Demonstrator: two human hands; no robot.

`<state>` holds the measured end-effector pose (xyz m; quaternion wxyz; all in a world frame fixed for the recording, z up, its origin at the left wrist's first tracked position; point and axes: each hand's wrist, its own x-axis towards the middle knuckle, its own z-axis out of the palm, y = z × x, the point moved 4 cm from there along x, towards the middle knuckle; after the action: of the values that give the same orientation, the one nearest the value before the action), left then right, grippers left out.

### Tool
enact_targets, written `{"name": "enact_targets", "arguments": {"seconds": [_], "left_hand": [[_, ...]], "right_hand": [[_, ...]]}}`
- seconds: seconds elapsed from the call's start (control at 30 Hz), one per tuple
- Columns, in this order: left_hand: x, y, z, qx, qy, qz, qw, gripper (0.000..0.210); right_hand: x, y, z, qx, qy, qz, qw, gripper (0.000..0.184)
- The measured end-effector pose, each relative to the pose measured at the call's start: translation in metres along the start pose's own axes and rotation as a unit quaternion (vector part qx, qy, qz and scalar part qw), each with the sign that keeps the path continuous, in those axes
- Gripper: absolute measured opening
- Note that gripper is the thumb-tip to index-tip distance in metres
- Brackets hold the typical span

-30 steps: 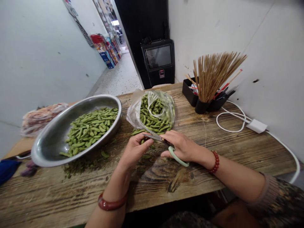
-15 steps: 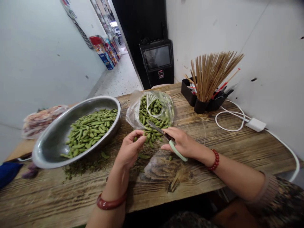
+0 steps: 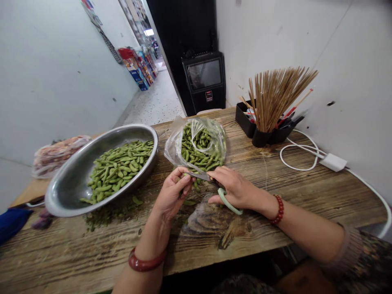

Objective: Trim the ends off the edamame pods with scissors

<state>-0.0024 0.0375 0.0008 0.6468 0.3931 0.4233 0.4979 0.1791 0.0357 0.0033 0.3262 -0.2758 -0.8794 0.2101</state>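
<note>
My left hand (image 3: pixel 174 188) pinches an edamame pod (image 3: pixel 185 174), mostly covered by the fingers. In my right hand (image 3: pixel 232 185) is a pair of scissors (image 3: pixel 228 204) with pale green handles. Their blades point left and meet the pod at my left fingertips. Just behind both hands lies a clear plastic bag (image 3: pixel 174 145) full of green pods, some spilling from its mouth. To the left a large metal bowl (image 3: pixel 65 196), tilted in view, holds a heap of edamame pods (image 3: pixel 119 169).
Small green trimmings (image 3: pixel 102 216) lie below the bowl. A black holder (image 3: pixel 261 139) with many wooden skewers (image 3: pixel 275 98) stands at the back right, near a white adapter (image 3: pixel 333 162) and cable. Far left are a bag of meat-like pieces (image 3: pixel 58 157) and a blue cloth (image 3: pixel 14 222).
The scissors have swung from pointing up-left over the bag to lying nearly level, their tips now at the pod in my left hand. The view has shifted slightly.
</note>
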Motion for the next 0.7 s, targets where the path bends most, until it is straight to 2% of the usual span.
{"name": "enact_targets", "arguments": {"seconds": [0.43,0.7], "left_hand": [[-0.0012,-0.0012,0.0016,0.012,-0.003,-0.004,1.000,0.025],[-0.0020,0.0006,0.0014,0.003,-0.008,0.002,1.000,0.022]], "right_hand": [[0.0006,-0.0022,-0.0026,-0.004,0.018,-0.008,1.000,0.056],[-0.0003,-0.0037,-0.0029,-0.002,-0.004,0.011,1.000,0.042]]}}
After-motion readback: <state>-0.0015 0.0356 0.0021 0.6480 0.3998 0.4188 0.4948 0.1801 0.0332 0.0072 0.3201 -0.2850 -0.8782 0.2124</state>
